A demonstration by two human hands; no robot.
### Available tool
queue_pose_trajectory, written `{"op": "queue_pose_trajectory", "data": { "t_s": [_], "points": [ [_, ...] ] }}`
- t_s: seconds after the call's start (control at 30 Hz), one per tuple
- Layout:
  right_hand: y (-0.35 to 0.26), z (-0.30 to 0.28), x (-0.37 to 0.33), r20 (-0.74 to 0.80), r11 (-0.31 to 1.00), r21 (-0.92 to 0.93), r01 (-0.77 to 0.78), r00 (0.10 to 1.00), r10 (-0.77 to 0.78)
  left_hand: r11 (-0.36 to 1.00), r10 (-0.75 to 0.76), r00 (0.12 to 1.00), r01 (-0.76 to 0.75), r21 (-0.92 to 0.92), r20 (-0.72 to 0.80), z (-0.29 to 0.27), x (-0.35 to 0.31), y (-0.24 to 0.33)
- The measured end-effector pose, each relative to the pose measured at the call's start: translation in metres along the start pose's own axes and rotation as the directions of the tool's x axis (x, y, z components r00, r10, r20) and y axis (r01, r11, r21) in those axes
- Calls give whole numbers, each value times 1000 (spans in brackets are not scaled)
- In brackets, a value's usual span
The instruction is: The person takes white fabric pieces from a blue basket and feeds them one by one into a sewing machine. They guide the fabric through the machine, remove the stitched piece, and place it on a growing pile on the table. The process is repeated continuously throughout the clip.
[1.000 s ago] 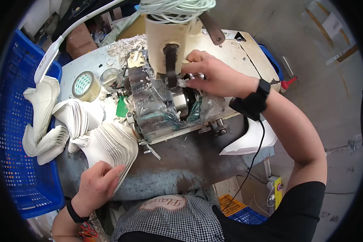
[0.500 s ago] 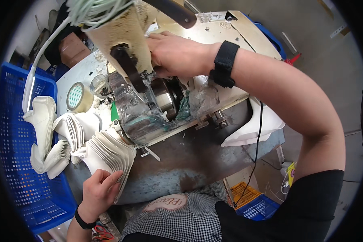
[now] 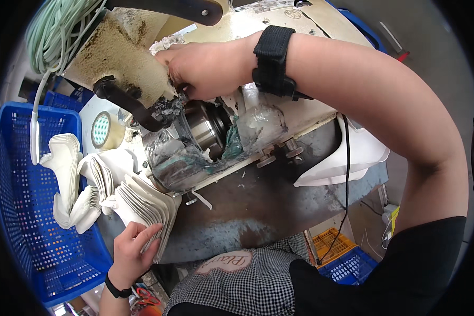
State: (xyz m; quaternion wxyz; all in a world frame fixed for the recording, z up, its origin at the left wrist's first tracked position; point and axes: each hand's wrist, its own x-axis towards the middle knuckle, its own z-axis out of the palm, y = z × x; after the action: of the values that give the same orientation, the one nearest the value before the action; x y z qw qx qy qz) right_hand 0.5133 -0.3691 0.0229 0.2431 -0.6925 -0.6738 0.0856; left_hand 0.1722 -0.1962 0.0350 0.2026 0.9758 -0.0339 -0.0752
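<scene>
My left hand (image 3: 134,252) is closed at the near edge of a fanned stack of white sheet pieces (image 3: 146,203), with thumb and forefinger pinching there. My right hand (image 3: 205,68), a black strap at its wrist, reaches over a cream-coloured bench machine (image 3: 124,50). Its fingers are bent down behind the machine's head, just above a shiny metal drum (image 3: 203,126); the fingertips are partly hidden, so I cannot tell what they touch. Beside the drum, a dark curved lever (image 3: 131,108) hangs from the machine's head. Grey-green residue coats the housing around the drum.
More white stacks (image 3: 66,171) lie left, beside a blue crate (image 3: 37,226). A tape roll (image 3: 104,129) rests behind them. Larger white pieces (image 3: 342,158) lie to the right, crossed by a black cord (image 3: 347,174). Coiled pale-green tubing (image 3: 58,34) hangs at upper left.
The view has shifted, and the machine's head now appears farther left. My right hand stays above the drum, more of its fingers showing. My left hand keeps its place at the stack.
</scene>
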Motion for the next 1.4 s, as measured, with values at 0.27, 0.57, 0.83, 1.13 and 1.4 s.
{"op": "queue_pose_trajectory", "data": {
  "t_s": [0.27,0.57,0.83,1.13,1.4],
  "points": [
    [-18,-19,-24,45,985,157,-77,996,70,1000,-24,1000,24,4,2,1,-2,0],
    [-16,-15,-13,65,998,-65,-12,998,16,999,-37,999,37,-13,12,3,-1,-5],
    [-15,-23,-27,88,988,136,-69,994,57,999,-23,1000,23,-26,-2,2,0,-4],
    [-37,-50,-52,6,981,-94,-168,986,169,999,-23,1000,23,-32,11,0,-1,-6],
    [-38,-12,-49,-154,966,-231,-115,985,81,999,-21,1000,21,-25,19,1,1,-8]
  ]
}}
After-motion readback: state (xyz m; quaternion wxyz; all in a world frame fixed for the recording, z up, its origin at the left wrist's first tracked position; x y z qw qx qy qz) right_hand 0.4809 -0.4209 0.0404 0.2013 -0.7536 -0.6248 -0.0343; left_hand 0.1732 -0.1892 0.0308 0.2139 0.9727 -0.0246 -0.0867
